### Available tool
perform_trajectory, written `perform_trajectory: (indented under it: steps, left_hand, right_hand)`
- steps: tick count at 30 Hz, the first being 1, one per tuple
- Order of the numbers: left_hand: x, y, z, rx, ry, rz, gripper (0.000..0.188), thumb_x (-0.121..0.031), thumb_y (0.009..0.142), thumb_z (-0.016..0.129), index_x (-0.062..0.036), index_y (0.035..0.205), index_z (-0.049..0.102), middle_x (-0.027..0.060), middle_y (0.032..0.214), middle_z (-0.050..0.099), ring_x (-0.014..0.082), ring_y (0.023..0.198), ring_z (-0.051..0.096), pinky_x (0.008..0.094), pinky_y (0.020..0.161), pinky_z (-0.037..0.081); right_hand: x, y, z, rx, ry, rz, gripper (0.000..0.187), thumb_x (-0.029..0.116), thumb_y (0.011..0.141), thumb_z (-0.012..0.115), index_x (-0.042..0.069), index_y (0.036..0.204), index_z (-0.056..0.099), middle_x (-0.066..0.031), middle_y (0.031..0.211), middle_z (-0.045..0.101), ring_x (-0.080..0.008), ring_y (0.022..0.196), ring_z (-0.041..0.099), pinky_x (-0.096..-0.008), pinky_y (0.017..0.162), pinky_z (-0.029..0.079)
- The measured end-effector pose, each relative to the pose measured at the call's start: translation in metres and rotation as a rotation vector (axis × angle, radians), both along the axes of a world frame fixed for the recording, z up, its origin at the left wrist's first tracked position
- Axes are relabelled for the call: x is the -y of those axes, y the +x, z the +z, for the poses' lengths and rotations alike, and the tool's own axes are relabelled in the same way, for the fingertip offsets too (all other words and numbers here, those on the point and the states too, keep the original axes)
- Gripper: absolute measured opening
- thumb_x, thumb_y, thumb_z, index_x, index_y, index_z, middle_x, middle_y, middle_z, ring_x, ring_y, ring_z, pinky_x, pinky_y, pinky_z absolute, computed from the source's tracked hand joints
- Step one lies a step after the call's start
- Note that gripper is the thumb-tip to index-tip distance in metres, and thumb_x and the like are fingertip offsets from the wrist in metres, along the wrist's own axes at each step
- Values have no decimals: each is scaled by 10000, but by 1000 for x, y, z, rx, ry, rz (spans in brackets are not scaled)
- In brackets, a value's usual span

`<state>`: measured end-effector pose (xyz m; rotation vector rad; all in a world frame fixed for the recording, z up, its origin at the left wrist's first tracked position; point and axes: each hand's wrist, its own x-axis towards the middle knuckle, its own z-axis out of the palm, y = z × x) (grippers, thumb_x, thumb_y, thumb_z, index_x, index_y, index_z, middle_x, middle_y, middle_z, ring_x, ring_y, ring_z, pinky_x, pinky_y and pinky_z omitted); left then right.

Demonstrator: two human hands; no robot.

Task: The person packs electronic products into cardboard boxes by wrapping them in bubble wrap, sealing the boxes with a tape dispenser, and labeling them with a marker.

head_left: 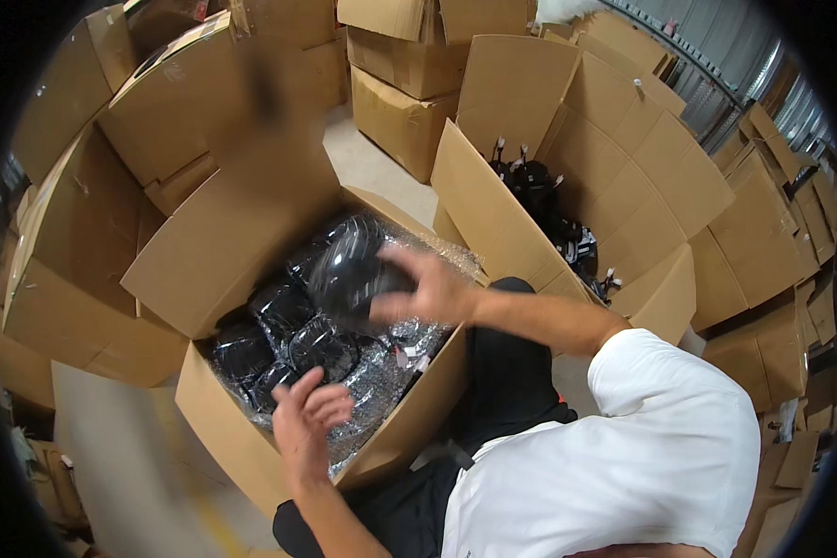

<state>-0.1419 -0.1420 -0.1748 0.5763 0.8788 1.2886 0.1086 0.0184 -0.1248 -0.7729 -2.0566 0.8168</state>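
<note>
A large open cardboard box (251,446) stands in front of me. It holds several shiny black rounded parts (321,346) in clear plastic, with bubble wrap (370,402) beside and beneath them. At the box's far side, my right hand (428,290) has its thumb and fingers around the edge of a smooth black rounded part (346,272). Both the hand and this part are smeared by motion, and the part's exact kind cannot be made out. Over the box's near left edge hovers my left hand (309,418), fingers apart and slightly curled, with nothing in it.
To the right, another open box (521,219) contains black parts with white-tipped connectors (539,191). More cartons (405,121) are stacked behind, and large open ones (84,279) crowd the left. A yellow line (195,493) crosses the floor. My knees flank the near box.
</note>
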Motion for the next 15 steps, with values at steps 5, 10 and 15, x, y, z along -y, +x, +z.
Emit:
perform_trajectory:
  steps: [5,10,15]
  left_hand:
    - [-120,86,-23,-1066,351,-31,421,-243,975,609,67,1258,581,240,1155,679,367,998,685,369,865,553]
    - [-193,133,-100,-1909,671,-153,481,-290,940,604,-7,1326,557,219,1411,526,368,1335,475,523,1098,380]
    - [-193,135,-111,-2098,748,-194,300,-313,920,592,-60,1031,709,120,1073,657,283,1157,563,562,1139,295]
  right_hand:
    - [-83,52,-14,-440,-430,-79,455,277,909,754,-25,1218,611,-53,1016,713,-106,881,661,-271,797,550]
    - [-115,49,-69,-314,-628,-211,408,278,911,751,-46,1140,656,-83,968,712,-127,842,671,-286,749,561]
    - [-124,59,-78,-145,-637,-362,484,325,901,747,-76,1143,624,-127,1002,698,-146,896,663,-297,782,555]
